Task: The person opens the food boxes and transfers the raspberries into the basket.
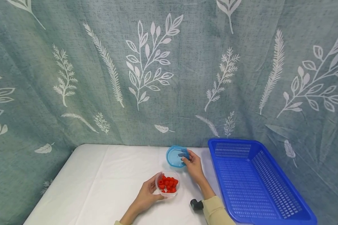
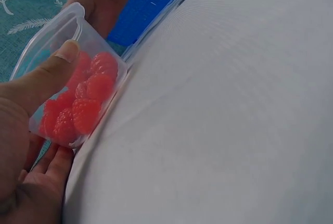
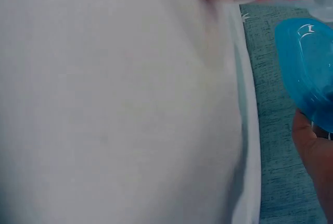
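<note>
A small clear plastic tub (image 1: 168,184) full of red raspberry-like pieces (image 1: 168,184) sits low over the white table. My left hand (image 1: 148,193) grips the tub from its left side, the thumb (image 2: 49,73) lying over the rim (image 2: 73,13). Just behind it, my right hand (image 1: 193,165) pinches a round blue lid (image 1: 176,156) by its right edge and holds it tilted up. The lid (image 3: 308,73) also fills the right wrist view's upper right corner.
A large blue perforated basket (image 1: 287,200) stands on the right of the white table (image 1: 101,181), close to my right forearm. A green leaf-print cloth (image 1: 146,72) hangs behind the table and around its sides.
</note>
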Tool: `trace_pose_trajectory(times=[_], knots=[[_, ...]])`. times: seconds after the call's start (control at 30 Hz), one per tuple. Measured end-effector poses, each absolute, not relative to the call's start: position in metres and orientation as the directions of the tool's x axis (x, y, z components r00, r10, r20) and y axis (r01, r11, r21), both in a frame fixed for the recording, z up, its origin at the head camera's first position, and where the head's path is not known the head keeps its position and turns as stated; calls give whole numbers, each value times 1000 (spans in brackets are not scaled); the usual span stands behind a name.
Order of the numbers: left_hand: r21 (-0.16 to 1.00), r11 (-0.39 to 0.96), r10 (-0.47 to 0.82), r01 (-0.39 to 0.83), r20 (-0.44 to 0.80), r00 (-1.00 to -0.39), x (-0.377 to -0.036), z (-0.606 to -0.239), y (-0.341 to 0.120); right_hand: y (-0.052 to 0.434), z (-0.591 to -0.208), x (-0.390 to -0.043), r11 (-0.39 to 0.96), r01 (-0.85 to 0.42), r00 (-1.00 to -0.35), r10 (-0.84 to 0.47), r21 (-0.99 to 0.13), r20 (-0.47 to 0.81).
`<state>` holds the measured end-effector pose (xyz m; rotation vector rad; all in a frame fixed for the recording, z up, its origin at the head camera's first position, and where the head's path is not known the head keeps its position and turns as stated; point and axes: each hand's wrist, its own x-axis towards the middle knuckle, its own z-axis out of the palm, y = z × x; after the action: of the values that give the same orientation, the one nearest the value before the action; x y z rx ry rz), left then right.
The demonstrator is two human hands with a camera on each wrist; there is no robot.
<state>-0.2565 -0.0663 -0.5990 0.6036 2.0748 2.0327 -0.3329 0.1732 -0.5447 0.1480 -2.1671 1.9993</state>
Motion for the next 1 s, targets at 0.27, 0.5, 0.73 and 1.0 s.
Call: trace_pose_trajectory(times=[0.27, 0.5, 0.73, 1.0], knots=[[980, -34, 411, 198, 194, -891, -257, -600, -67, 173, -560, -345, 130, -104, -991, 77, -986, 114], [983, -36, 401, 179, 179, -898, -257, -599, -66, 170, -565, -359, 245, -13, -995, 98, -970, 38], [981, -10, 397, 195, 182, -899, -256, -598, -65, 167, -569, -370, 331, 50, -993, 116, -942, -13], [981, -14, 396, 193, 183, -900, -257, -599, -66, 162, -564, -373, 460, 53, -980, 193, -886, 41]])
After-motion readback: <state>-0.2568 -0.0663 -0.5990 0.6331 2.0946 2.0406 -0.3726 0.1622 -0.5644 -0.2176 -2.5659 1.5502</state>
